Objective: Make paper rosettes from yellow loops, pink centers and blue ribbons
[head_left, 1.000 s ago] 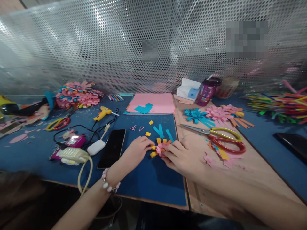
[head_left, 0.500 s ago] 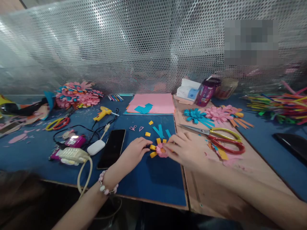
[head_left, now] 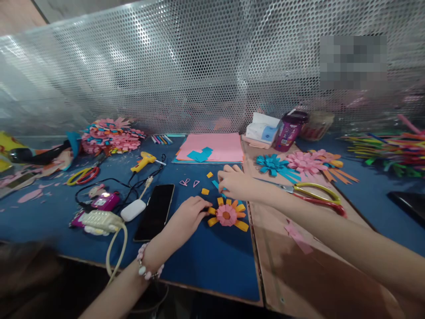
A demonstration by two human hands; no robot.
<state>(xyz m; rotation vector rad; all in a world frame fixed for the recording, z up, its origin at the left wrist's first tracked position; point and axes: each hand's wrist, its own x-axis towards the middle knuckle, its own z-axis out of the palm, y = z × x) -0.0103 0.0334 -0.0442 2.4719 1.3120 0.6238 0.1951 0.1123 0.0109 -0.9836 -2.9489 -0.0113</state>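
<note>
A paper flower (head_left: 226, 214) with a pink middle, an orange centre and yellow looped petals lies on the blue tabletop. My left hand (head_left: 191, 218) is at its left side, thumb and fingers pinched on a yellow petal. Beyond the flower, my right hand (head_left: 234, 182) bends its fingers down onto a blue paper strip (head_left: 215, 184), which it partly covers. Two small yellow paper pieces (head_left: 205, 191) and some thin pink paper loops (head_left: 196, 183) lie between the hands and the paper stack.
At the left are a phone (head_left: 155, 210), a yellow glue gun (head_left: 143, 161), cables and small scissors (head_left: 83, 174). Pink sheets (head_left: 215, 144) lie at the back. Large scissors (head_left: 315, 191), finished paper flowers (head_left: 303, 161) and a purple cup (head_left: 289, 130) stand or lie on the right.
My right hand has left the flower's right side and moved away from me to the blue strips, uncovering the right petals. My left hand stays at the flower.
</note>
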